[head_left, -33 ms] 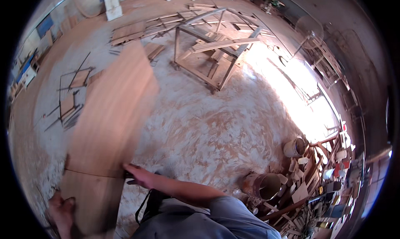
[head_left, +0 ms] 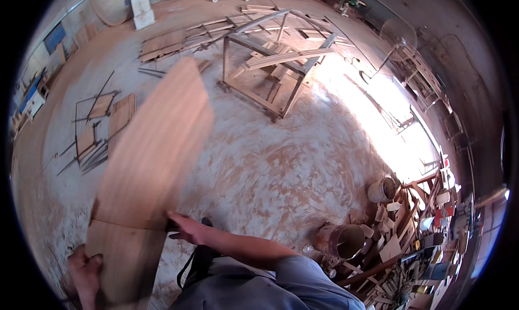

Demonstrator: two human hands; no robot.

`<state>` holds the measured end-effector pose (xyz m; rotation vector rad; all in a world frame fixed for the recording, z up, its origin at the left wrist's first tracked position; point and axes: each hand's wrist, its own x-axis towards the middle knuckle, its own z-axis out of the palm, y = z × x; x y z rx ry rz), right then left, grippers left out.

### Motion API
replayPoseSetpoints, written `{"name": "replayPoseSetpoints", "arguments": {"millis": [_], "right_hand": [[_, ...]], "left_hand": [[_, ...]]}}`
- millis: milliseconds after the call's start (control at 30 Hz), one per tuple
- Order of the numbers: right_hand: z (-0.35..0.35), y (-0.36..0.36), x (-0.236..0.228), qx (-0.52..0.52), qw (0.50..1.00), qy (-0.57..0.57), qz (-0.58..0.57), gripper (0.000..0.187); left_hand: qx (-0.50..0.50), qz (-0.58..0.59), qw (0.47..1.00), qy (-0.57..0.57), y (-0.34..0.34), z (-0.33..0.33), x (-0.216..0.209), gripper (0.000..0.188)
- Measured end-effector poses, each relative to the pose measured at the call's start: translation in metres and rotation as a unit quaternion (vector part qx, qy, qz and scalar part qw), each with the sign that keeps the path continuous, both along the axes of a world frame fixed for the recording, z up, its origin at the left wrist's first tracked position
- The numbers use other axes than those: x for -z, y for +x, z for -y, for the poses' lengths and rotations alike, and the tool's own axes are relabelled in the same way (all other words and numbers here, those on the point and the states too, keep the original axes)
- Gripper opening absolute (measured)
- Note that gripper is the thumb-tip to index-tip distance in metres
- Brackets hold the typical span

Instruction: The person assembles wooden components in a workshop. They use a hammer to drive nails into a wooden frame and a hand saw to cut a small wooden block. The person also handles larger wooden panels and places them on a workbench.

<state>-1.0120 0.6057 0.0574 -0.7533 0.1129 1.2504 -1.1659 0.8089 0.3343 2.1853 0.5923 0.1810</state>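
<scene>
A long wooden board [head_left: 154, 142] stretches up and away from me, tilted over the floor, its far end cut to a blunt point. A dark seam crosses it near my hands, and its far part is slightly blurred. My left hand [head_left: 85, 272] grips the board's left edge below the seam, thumb on the face and fingers behind. At the opposite edge, beside the seam, my right hand [head_left: 186, 229] holds the board, with some fingers partly hidden.
A wheeled wooden frame [head_left: 278, 72] carrying planks stands ahead. Small metal frames [head_left: 86, 140] lie to the left. Near right are a bucket [head_left: 340, 241], a second bucket [head_left: 381, 190] and a heap of wood scraps [head_left: 392, 245]. A fan [head_left: 399, 37] stands farther right.
The board has shifted a little to the right, its far end too, with both hands moving along. A small panel on the floor to its left now shows more.
</scene>
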Motion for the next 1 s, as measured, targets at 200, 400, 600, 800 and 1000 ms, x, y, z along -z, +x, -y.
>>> {"name": "replayPoseSetpoints", "arguments": {"millis": [200, 400, 600, 800, 1000], "right_hand": [[0.060, 0.104, -0.006, 0.099, 0.994, -0.054, 0.008, 0.078], [0.102, 0.225, -0.024, 0.188, 0.975, -0.081, 0.082, 0.065], [0.157, 0.352, -0.034, 0.237, 0.962, -0.088, 0.104, 0.052], [0.234, 0.487, -0.048, 0.310, 0.943, -0.040, 0.113, 0.062], [0.336, 0.576, -0.022, 0.321, 0.904, -0.176, 0.219, 0.054]], "left_hand": [[0.090, -0.082, 0.987, 0.103, 0.150, 0.026, 0.017, 0.024], [0.231, -0.113, 0.965, 0.046, 0.302, 0.024, 0.034, 0.028], [0.243, -0.072, 0.961, -0.108, 0.420, 0.069, 0.044, 0.027], [0.202, -0.031, 0.976, -0.081, 0.546, 0.168, 0.020, 0.029], [0.198, -0.041, 0.979, 0.005, 0.663, 0.246, -0.022, 0.029]]}}
